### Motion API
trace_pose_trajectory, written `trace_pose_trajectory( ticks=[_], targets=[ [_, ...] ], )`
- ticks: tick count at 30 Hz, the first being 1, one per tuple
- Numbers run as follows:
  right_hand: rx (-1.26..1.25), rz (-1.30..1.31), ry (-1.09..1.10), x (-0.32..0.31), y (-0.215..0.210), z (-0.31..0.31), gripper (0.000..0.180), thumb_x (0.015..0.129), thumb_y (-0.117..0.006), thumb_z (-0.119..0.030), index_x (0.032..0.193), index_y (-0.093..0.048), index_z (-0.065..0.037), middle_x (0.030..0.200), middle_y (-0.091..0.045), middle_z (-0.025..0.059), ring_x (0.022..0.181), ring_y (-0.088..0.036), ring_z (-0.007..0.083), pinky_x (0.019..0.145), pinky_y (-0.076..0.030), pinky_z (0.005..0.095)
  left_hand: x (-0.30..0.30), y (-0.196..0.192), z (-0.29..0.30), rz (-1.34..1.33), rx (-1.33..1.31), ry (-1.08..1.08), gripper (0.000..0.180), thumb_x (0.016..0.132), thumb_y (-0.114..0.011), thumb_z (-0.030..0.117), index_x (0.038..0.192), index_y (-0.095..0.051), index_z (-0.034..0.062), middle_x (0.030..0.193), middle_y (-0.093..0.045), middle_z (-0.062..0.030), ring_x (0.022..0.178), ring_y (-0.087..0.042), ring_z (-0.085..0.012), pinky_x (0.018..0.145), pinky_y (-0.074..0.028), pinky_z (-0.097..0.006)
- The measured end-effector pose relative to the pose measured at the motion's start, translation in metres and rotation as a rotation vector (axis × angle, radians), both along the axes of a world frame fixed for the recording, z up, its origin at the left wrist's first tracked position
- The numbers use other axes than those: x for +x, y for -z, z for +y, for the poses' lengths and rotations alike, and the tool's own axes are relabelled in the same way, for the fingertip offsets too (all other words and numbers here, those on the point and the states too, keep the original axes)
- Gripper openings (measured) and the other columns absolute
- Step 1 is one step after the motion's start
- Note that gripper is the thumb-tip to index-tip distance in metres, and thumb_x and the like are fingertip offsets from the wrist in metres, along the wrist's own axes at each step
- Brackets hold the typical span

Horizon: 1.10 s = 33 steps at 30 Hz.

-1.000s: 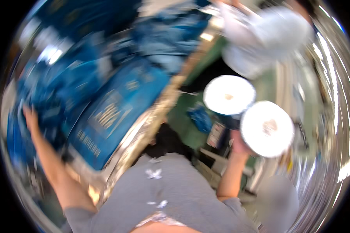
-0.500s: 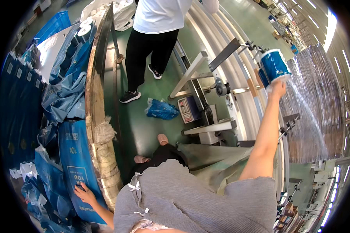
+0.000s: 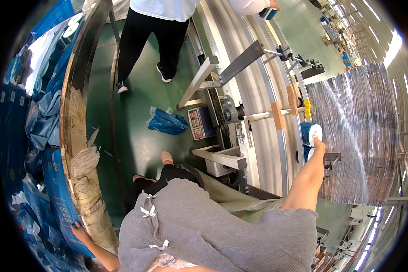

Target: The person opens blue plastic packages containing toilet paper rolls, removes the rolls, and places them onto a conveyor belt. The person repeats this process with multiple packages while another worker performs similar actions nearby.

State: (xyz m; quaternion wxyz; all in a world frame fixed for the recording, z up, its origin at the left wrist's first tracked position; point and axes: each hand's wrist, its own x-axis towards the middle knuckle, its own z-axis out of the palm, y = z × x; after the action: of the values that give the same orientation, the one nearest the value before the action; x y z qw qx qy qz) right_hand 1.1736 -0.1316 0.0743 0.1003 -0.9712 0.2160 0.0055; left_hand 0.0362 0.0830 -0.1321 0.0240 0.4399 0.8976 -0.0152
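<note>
On the right, my right hand point(image 3: 319, 146) is closed at the white end of a blue-wrapped roll point(image 3: 307, 131), beside the conveyor's outer rail. A second blue-and-white roll point(image 3: 308, 153) shows just below it, partly hidden by my hand and arm. At lower left, my left hand point(image 3: 79, 232) rests on a large blue printed plastic bag point(image 3: 61, 195). Its fingers are apart and hold nothing that I can see.
A conveyor point(image 3: 254, 77) with metal brackets runs along my right, beside a film-wrapped stack point(image 3: 353, 136). A worn wooden edge point(image 3: 79, 172) separates me from the blue bags. On the floor are a blue plastic bundle point(image 3: 167, 121) and a scale point(image 3: 201, 123). A co-worker point(image 3: 156, 41) stands ahead.
My right hand has come nearer to me with the roll, which now sits lower beside the rail. My left hand stays on the bag. The co-worker's hand now shows holding a blue item.
</note>
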Motion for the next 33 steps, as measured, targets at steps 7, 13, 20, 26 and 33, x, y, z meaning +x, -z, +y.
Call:
trace_pose_trajectory(
  ticks=[7,13,20,26,33],
  targets=[
    [-0.064,-0.038,-0.763,0.013,-0.104,0.089,0.051,0.08,-0.064,-0.037,0.11,-0.062,0.004,0.097,-0.067,0.0172,0.09,-0.063,0.0273,0.079,-0.049,0.0367,0.022,-0.015,0.007,-0.1,-0.02,-0.092,0.063,0.09,-0.052,0.045,0.13,-0.044,-0.0027,0.129,-0.047,-0.026,0.118,-0.045,-0.0404,0.098,-0.038,-0.044],
    [0.519,0.052,-2.211,-0.33,-0.221,0.264,0.015,0.083,-0.056,-0.012,0.09,-0.061,0.0,0.091,-0.061,0.0139,0.083,-0.057,0.0247,0.072,-0.045,0.0338,0.052,-0.028,-0.004,-0.174,0.089,-0.262,0.06,0.088,-0.055,0.042,0.135,-0.041,0.0083,0.139,-0.04,-0.0188,0.126,-0.039,-0.0341,0.102,-0.033,-0.045],
    [1.215,0.765,-3.376,-0.598,-0.199,0.301,0.034,0.07,-0.062,-0.007,0.103,-0.068,-0.014,0.111,-0.058,0.02,0.077,-0.062,0.0242,0.065,-0.049,0.0356,0.101,-0.061,0.015,-0.136,-0.043,-0.248,0.065,0.087,-0.049,0.051,0.14,-0.033,0.0183,0.147,-0.025,-0.0191,0.135,-0.022,-0.0372,0.102,-0.027,-0.055],
    [1.276,1.185,-3.595,-0.772,-0.18,0.263,0.044,0.07,-0.064,-0.016,0.114,-0.063,-0.018,0.115,-0.054,0.0148,0.068,-0.055,0.0194,0.063,-0.046,0.0292,0.11,-0.06,0.014,-0.253,0.059,-0.257,0.069,0.088,-0.049,0.047,0.144,-0.025,0.0149,0.15,-0.015,-0.0237,0.139,-0.012,-0.0389,0.107,-0.014,-0.056],
    [1.178,2.066,-3.636,-0.896,-0.163,0.187,0.03,0.078,-0.056,-0.022,0.107,-0.059,-0.016,0.108,-0.054,0.014,0.076,-0.057,0.0229,0.065,-0.045,0.0331,0.096,-0.072,-0.018,-0.299,0.008,-0.23,0.069,0.088,-0.046,0.053,0.146,-0.022,0.0228,0.151,-0.012,-0.0191,0.14,-0.009,-0.0357,0.106,-0.014,-0.06]
  ],
)
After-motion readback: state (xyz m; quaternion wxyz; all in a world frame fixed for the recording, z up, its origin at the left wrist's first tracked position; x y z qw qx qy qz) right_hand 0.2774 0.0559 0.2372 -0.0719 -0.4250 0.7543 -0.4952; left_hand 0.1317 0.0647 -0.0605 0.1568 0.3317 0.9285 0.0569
